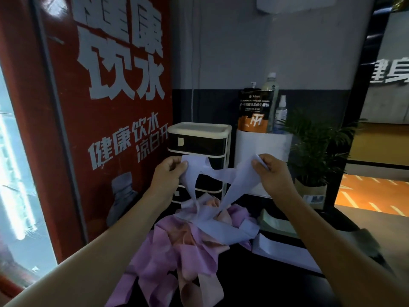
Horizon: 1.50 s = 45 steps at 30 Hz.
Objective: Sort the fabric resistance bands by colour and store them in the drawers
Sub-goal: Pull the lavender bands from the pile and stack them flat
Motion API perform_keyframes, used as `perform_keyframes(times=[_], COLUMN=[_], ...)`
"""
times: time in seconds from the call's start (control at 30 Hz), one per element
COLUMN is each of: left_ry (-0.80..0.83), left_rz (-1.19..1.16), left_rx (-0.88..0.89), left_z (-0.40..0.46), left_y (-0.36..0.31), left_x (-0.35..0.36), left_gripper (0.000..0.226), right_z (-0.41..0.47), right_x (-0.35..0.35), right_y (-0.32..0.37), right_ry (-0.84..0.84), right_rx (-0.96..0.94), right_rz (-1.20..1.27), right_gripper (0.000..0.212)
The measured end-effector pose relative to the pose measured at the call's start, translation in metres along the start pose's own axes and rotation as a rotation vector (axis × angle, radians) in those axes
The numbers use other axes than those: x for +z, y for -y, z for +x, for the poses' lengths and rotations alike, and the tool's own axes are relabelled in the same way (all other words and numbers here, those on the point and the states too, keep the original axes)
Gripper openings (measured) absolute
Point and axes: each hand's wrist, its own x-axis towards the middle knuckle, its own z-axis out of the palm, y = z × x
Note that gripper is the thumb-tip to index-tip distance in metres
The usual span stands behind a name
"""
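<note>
Left hand (169, 173) and right hand (269, 171) pinching lavender band (218, 177), drawer unit (199, 140) behind, potted plant (314, 151) right

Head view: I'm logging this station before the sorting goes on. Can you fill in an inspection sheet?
Surface: dark counter, mostly covered near the person.
Job's things: pale lilac band lifted, its lower end tangled in the pile of purple, pink and lilac bands; drawer unit behind, top drawer closed.
Clutter: pouch, bottle, spray bottle on a white box; plant; papers.
Hands: left hand and right hand both pinch the lilac band.
Cables: one cord down the wall.
Surroundings: red poster, grey wall.
</note>
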Motion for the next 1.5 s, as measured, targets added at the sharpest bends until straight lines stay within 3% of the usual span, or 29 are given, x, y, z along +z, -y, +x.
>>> perform_keyframes(times=[0.17,0.33,0.53,0.6,0.73,0.87,0.97,1.07,1.17,1.23,1.33,1.4,1.5], left_ry=[0.027,0.056,0.02,0.005,-0.001,-0.007,0.122,0.336,0.469,0.461,0.38,0.371,0.361], left_rz=[-0.029,-0.017,-0.046,-0.083,-0.141,-0.165,-0.16,-0.069,0.056,0.085,0.025,-0.019,-0.102], left_rx=[0.025,0.034,-0.019,-0.043,-0.108,-0.132,-0.184,-0.353,-0.322,-0.245,-0.209,-0.223,-0.268], left_z=[-0.004,-0.011,-0.018,-0.02,-0.025,-0.028,-0.038,-0.055,-0.068,-0.069,-0.065,-0.063,-0.058], left_y=[-0.009,-0.011,-0.013,-0.015,-0.018,-0.022,-0.024,-0.018,-0.011,-0.01,-0.013,-0.017,-0.019], left_x=[0.014,0.024,0.029,0.032,0.041,0.044,0.037,0.033,0.037,0.041,0.047,0.05,0.053], left_gripper=[0.011,0.011,0.007,0.006,0.007,0.007,0.015,0.035,0.016,0.005,0.002,0.008,0.012], right_z=[-0.019,-0.027,-0.038,-0.044,-0.063,-0.07,-0.066,-0.057,-0.051,-0.049,-0.049,-0.053,-0.06], right_x=[-0.013,-0.029,-0.035,-0.026,0.007,0.022,0.019,0.008,0.002,0.0,-0.006,-0.01,-0.013], right_y=[-0.003,0.0,0.002,0.013,0.036,0.035,0.037,0.042,0.039,0.035,0.034,0.039,0.049], right_ry=[0.106,0.108,0.107,0.127,0.408,0.411,0.312,0.236,0.207,0.216,0.172,0.121,0.297], right_rx=[-0.015,0.019,0.064,0.005,0.049,0.123,0.158,0.202,0.281,0.329,0.229,0.097,-0.089], right_rz=[-0.06,-0.164,-0.405,-0.376,-0.106,0.016,0.081,0.154,0.168,0.113,-0.199,-0.266,-0.265], right_gripper=[0.029,0.012,0.03,0.027,0.024,0.016,0.016,0.033,0.039,0.036,0.037,0.033,0.032])
